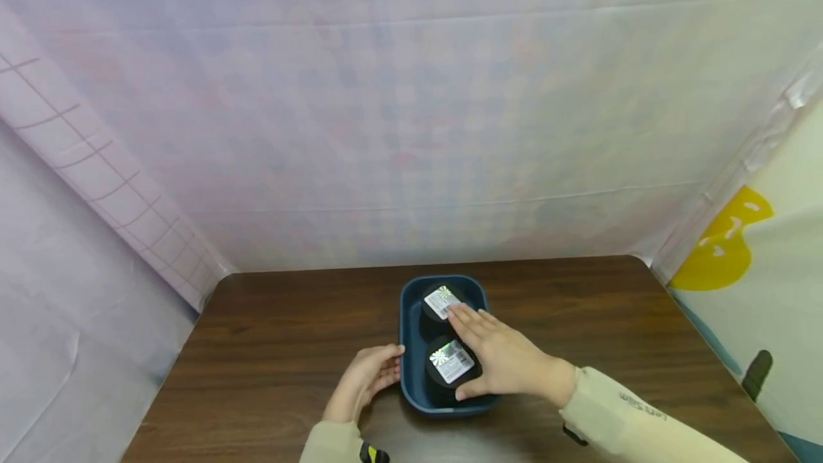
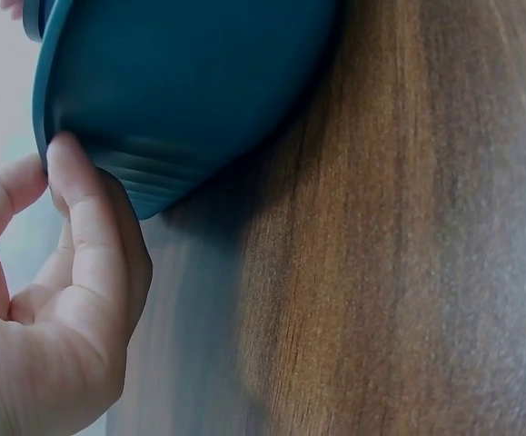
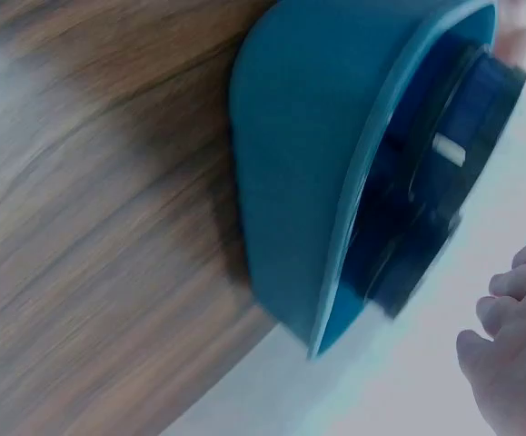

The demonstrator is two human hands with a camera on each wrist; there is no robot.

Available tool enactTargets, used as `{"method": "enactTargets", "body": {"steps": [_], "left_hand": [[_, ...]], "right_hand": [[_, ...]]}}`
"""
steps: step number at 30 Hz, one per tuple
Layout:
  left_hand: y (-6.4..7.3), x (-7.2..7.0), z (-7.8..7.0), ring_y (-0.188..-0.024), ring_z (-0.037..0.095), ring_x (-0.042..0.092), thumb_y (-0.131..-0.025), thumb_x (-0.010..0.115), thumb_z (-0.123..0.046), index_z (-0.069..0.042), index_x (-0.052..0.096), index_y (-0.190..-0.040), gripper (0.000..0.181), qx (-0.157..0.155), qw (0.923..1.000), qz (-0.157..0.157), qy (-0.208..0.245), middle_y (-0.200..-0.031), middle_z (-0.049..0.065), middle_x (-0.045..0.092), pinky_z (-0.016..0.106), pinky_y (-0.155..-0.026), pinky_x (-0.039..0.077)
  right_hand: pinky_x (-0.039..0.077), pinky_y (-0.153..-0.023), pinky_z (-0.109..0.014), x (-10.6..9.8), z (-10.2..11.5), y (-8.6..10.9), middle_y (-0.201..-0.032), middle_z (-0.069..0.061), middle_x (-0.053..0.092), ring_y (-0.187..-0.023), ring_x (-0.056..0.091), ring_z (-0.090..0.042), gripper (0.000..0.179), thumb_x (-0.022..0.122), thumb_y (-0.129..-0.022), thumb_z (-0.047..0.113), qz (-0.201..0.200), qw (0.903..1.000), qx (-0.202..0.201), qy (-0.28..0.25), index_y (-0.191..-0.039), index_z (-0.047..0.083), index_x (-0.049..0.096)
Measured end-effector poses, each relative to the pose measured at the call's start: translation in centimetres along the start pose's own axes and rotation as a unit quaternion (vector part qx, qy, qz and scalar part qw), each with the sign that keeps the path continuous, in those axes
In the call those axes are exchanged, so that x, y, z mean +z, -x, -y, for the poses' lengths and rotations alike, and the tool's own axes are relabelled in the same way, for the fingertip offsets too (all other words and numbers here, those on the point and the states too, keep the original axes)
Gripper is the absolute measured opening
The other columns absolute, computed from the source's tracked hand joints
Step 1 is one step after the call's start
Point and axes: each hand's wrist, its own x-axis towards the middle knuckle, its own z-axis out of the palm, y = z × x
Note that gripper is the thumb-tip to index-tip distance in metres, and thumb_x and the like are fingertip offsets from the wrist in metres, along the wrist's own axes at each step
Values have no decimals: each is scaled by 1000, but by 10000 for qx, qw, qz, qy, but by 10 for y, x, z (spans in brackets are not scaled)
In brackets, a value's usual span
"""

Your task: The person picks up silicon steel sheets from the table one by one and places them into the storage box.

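Observation:
A dark blue plastic bin [image 1: 406, 377] stands on the table with two round black containers in it, one behind the other. The far container [image 1: 427, 322] and the near container [image 1: 444, 395] each carry a white and silver label on top. My left hand [image 1: 369, 375] pinches the bin's left rim between thumb and fingers, which the left wrist view shows up close. Above the containers my right hand [image 1: 504, 357] spreads its fingers and covers part of both from the head camera. In the right wrist view a gap separates the right hand [image 3: 521, 341] from the containers.
The brown wooden table [image 1: 276, 349] reaches back to a pale patterned cloth [image 1: 411, 127]. More cloth hangs on the left, and on the right a cloth bears a yellow shape [image 1: 716, 256]. Dark bands show near both sleeves.

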Motion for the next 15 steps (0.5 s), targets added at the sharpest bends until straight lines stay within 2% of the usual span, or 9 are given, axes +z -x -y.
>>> {"method": "enactTargets", "body": {"steps": [5, 9, 15], "left_hand": [[-2, -2, -2, -64, 11, 57, -80, 64, -14, 9, 56, -98, 31, 78, 9998, -67, -194, -71, 4, 58, 23, -61, 53], [0, -4, -4, -68, 13, 59, -81, 63, -16, 13, 54, -107, 40, 357, 9975, -88, -598, -81, 8, 62, 27, -65, 55], [1, -5, -7, -78, 19, 60, -82, 62, -15, 18, 45, -117, 52, 756, 9897, -226, -1194, -96, 17, 60, 38, -72, 55]], "right_hand": [[24, -109, -48, -7, -14, 15, -149, -21, 21, -138, 21, -34, 118, 66, -62, 71, -166, 9986, 511, -22, -142, -6, 26], [20, -110, -50, -13, -24, 28, -151, -20, 15, -139, 15, -33, 122, 69, -61, 69, -97, 9955, 937, -41, -144, -6, 19], [13, -112, -47, -14, -38, 48, -153, -17, 9, -141, 8, -29, 126, 68, -61, 70, -10, 9897, 1430, -73, -147, -1, 9]]}}
